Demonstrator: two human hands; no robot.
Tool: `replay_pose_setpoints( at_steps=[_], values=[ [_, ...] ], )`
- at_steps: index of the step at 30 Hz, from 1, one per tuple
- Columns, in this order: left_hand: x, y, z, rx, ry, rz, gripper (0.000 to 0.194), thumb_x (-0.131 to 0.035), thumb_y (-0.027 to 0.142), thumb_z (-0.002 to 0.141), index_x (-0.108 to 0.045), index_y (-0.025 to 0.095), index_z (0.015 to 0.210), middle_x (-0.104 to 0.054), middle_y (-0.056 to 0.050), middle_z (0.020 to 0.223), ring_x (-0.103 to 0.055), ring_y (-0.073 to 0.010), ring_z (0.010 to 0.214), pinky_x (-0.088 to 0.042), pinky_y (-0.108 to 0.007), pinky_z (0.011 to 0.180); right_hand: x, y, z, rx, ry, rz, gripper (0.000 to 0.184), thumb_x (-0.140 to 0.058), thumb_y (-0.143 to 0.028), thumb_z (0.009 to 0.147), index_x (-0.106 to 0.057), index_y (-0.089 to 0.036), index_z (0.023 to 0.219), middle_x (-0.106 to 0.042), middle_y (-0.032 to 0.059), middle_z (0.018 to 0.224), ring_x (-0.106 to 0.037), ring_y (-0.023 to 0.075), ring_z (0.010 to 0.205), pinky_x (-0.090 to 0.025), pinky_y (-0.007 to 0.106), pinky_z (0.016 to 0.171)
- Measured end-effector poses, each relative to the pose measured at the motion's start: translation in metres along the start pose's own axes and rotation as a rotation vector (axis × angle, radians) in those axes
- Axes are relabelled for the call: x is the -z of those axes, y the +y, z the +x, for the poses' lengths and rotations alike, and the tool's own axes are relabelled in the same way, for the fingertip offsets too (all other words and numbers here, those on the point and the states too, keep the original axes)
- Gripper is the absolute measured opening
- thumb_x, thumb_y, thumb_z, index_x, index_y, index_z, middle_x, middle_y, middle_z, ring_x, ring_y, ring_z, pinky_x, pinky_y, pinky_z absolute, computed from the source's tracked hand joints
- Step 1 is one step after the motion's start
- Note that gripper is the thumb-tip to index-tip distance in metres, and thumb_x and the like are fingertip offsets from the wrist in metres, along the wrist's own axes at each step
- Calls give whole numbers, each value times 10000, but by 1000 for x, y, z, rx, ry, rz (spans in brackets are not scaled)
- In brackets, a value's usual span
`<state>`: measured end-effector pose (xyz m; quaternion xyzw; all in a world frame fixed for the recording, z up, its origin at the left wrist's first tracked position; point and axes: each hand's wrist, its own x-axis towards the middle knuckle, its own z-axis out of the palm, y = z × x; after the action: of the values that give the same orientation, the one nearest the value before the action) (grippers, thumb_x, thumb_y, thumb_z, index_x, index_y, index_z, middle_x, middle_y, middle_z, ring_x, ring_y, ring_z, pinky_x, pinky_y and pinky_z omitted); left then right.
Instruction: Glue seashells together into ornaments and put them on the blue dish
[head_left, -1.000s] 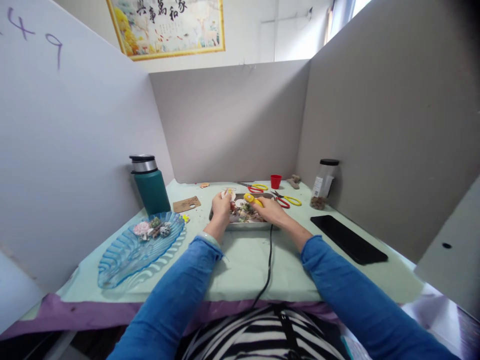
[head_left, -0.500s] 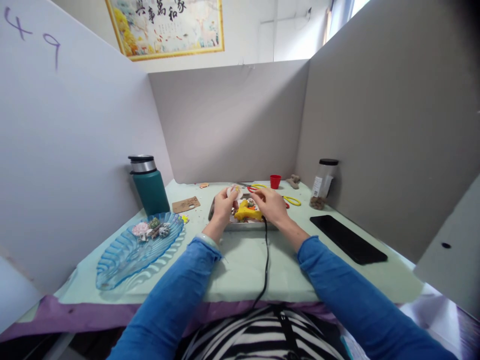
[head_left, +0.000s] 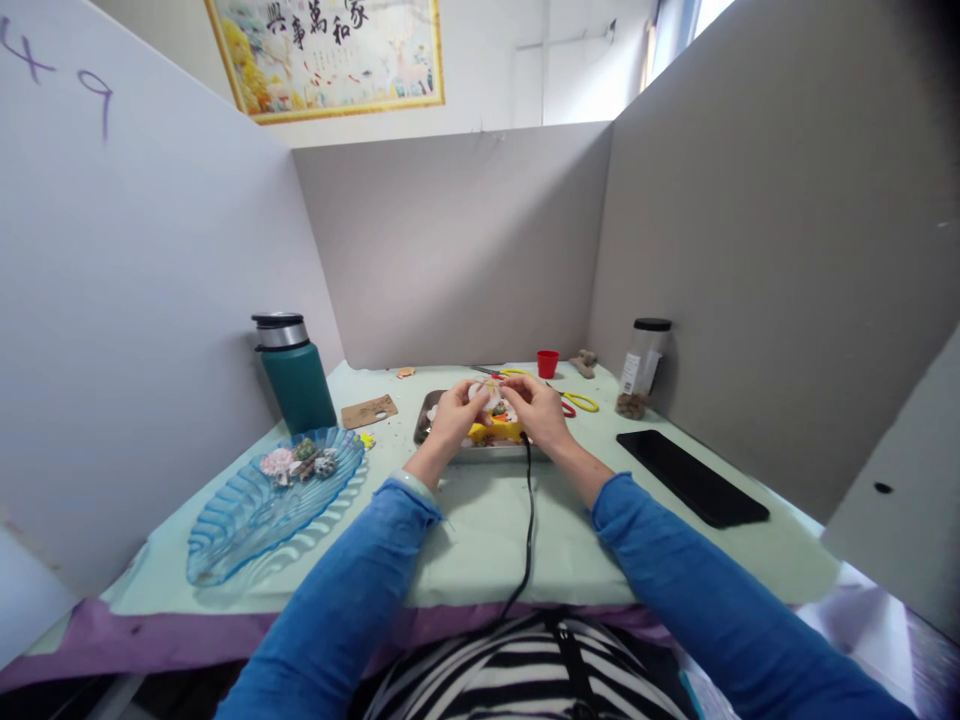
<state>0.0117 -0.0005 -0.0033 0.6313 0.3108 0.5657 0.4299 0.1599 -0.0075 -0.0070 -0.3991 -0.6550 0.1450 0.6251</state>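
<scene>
Pinched in the left hand (head_left: 452, 417), one whitish piece (head_left: 484, 394) sits above one metal tray (head_left: 425, 420); the right hand's (head_left: 541, 412) narrow grip meets it. One yellow tool (head_left: 496, 430) with one black cord (head_left: 529, 530) lies in the tray, on the bench (head_left: 480, 520). One blue dish (head_left: 247, 520) stands left.

Shows a teal bottle (head_left: 300, 385) upright near the left panel (head_left: 180, 230), a purple handwritten 49 (head_left: 97, 88) on that panel, a yellow-framed picture (head_left: 337, 60) on the wall (head_left: 495, 60) beyond, a red cup (head_left: 547, 364) toward the back of the bench (head_left: 480, 540), and, farther right, a dark-lidded jar (head_left: 637, 375) and a flat black slab (head_left: 690, 478).
</scene>
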Motion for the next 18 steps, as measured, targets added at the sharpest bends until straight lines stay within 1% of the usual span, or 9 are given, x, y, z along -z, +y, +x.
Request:
replay_pose_setpoints(
  at_steps=[4,7,10,12,15,18],
  values=[
    [-3,3,-2,39,-47,-60,372,-699,379,696,-530,163,948,-629,-2,781,-572,-88,482,-487,-244,538,0,-4,-1,-12,-46,-28,205,-558,-372,812,-633,-183,791,-664,21,731,-590,164,675,-432,279,663],
    [-3,4,-2,79,-66,-21,408,-726,371,675,-544,156,971,-637,-18,799,-603,-114,579,-497,-250,574,2,-4,-2,-5,-36,-94,213,-544,-369,815,-622,-182,751,-642,16,692,-560,162,641,-410,276,633],
    [-2,2,0,40,-28,19,433,-761,351,643,-589,142,980,-657,-47,859,-616,-138,730,-489,-244,652,3,-3,-2,13,-42,-180,207,-535,-359,820,-623,-189,742,-647,21,704,-560,168,655,-409,276,639],
    [0,1,1,3,7,20,436,-757,368,651,-616,140,994,-669,-61,885,-611,-146,787,-479,-250,705,4,-3,-3,32,-59,-229,204,-529,-356,829,-625,-196,748,-653,24,713,-567,172,668,-410,275,643],
    [1,2,2,-6,45,19,397,-716,420,695,-654,140,969,-676,-72,878,-604,-155,796,-464,-259,718,4,-2,-4,44,-78,-259,211,-528,-364,839,-622,-200,746,-654,24,709,-570,174,662,-407,274,633],
    [1,4,1,7,74,25,335,-693,427,711,-673,136,873,-670,-57,804,-590,-149,747,-457,-257,689,4,-2,-5,46,-87,-274,215,-536,-364,838,-611,-200,722,-655,27,709,-568,174,661,-400,272,621]
  ],
)
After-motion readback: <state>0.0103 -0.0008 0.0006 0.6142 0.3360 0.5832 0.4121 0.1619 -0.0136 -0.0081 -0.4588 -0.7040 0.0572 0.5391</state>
